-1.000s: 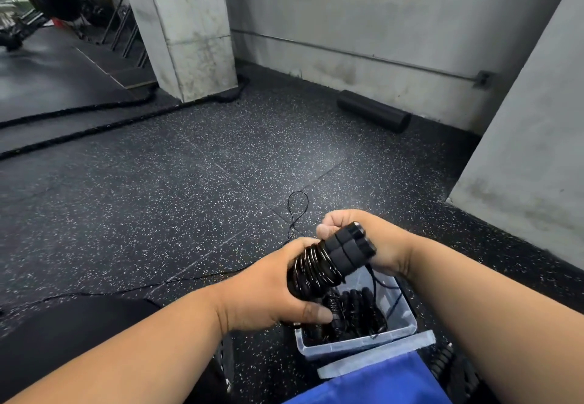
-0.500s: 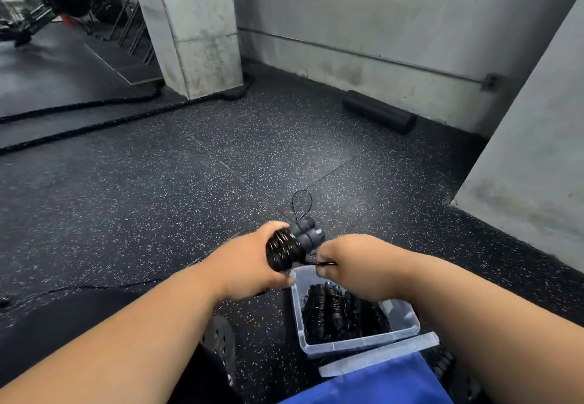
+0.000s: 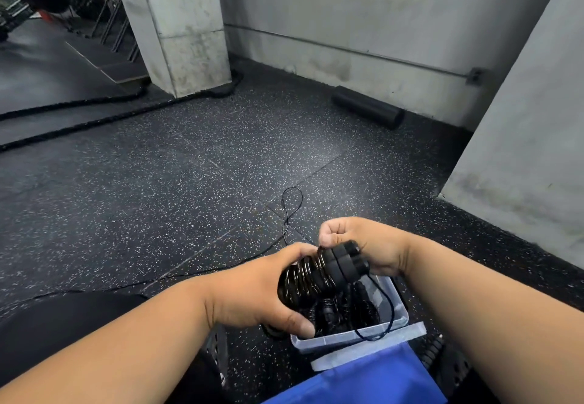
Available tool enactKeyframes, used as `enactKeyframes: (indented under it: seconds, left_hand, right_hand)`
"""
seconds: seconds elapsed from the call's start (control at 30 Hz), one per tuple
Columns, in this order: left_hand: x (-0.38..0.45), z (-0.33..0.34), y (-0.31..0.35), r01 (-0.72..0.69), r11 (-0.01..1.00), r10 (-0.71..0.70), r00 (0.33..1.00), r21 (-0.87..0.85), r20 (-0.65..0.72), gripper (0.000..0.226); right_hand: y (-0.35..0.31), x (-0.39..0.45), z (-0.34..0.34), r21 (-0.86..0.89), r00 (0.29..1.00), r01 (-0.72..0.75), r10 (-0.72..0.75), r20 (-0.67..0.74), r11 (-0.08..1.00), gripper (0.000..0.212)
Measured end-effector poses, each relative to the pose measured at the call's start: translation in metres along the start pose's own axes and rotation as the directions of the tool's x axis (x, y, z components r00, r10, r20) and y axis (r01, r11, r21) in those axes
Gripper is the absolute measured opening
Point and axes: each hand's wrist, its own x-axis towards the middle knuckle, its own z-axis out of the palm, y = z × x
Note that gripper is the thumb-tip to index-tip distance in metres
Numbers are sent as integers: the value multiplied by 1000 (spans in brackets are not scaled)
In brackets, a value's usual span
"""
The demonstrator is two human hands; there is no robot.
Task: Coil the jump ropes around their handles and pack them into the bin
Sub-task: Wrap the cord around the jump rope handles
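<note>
The left hand, low and centre in the frame, grips the coiled end of a jump rope, its fingers curled over the top of the black coils and its thumb underneath. The two black handles lie side by side and stick out of the coils toward the upper right. The right hand, just to the right of the handles, has its fingers curled tight at the tips of the handles, pinching the thin black cord where it meets the coils. From under that hand a loose loop of cord hangs down and drapes over the near rim of the bin.

The bin is a clear plastic box standing on the floor right below the hands, and black coiled ropes already lie inside it. A clear lid lies just in front of the bin, touching its near edge, and a blue cloth or bag fills the bottom edge of the frame below it.

Another thin black rope lies on the speckled black floor above the hands, forming a small loop and trailing off toward the lower left. Further up, a black foam roller lies against the grey wall, and thick black ropes run from the left edge to the base of a concrete pillar in the upper left.
</note>
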Motion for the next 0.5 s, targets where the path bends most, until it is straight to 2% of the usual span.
enactKeyframes:
  seconds: [0.07,0.17,0.23,0.33,0.43,0.5]
  left_hand:
    - [1,1,1,-17,995,15,1000,-100,-13,98]
    - [3,3,1,5,991,-15,997,-132,-79,98]
    - [7,2,0,42,988,-66,985,-150,-159,98]
    - [11,-4,-4,84,982,-131,950,-171,-284,98]
    - [11,-6,-9,58,974,-119,954,-220,-277,115]
    - [12,-3,-9,16,968,-91,953,-252,-290,114]
  right_hand:
    - [11,8,6,107,1000,-15,16,-10,994,17]
    - [22,20,15,107,992,-34,46,-115,994,19]
    - [26,23,18,42,977,-61,68,-200,997,23]
    - [28,18,25,-82,973,-94,74,-218,992,24]
    - [22,13,37,-280,959,-111,29,-282,954,33]
    - [20,12,41,-368,948,-138,14,-319,920,38]
